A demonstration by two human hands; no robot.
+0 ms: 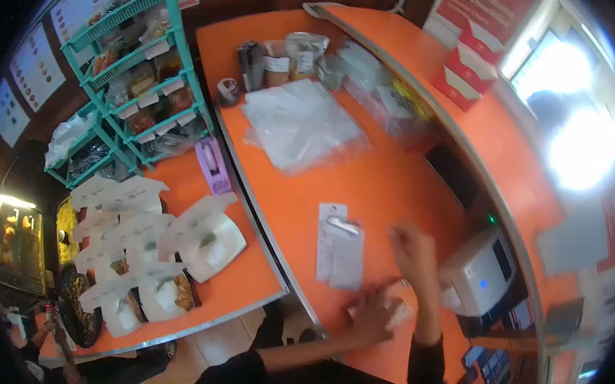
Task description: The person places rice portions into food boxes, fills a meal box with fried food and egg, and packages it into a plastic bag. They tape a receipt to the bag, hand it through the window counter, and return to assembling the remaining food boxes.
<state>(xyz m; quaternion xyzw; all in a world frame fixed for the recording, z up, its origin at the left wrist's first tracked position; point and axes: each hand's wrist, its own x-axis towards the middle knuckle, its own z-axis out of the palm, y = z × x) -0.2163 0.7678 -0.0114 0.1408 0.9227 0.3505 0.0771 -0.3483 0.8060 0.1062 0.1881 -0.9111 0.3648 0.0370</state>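
My left hand (373, 319) lies with its fingers spread at the near edge of the orange counter (286, 198), touching a small whitish packet or box (401, 303). Above and to the right, my right hand (413, 253) is raised with curled fingers; motion blurs it, and anything between the fingers cannot be made out. Two printed paper slips (346, 254) lie side by side, partly overlapping, left of my right hand. A shiny metallic object (343, 226) rests across their upper part. Beyond them is a stack of clear plastic bags (301, 125).
Open food boxes (209, 246) stand on the left counter beside a purple tape dispenser (213, 165) and green rack (146, 62). A white printer (482, 273) is at right. Packets (304, 54) stand at the back. Another person's hand (46, 325) shows at lower left.
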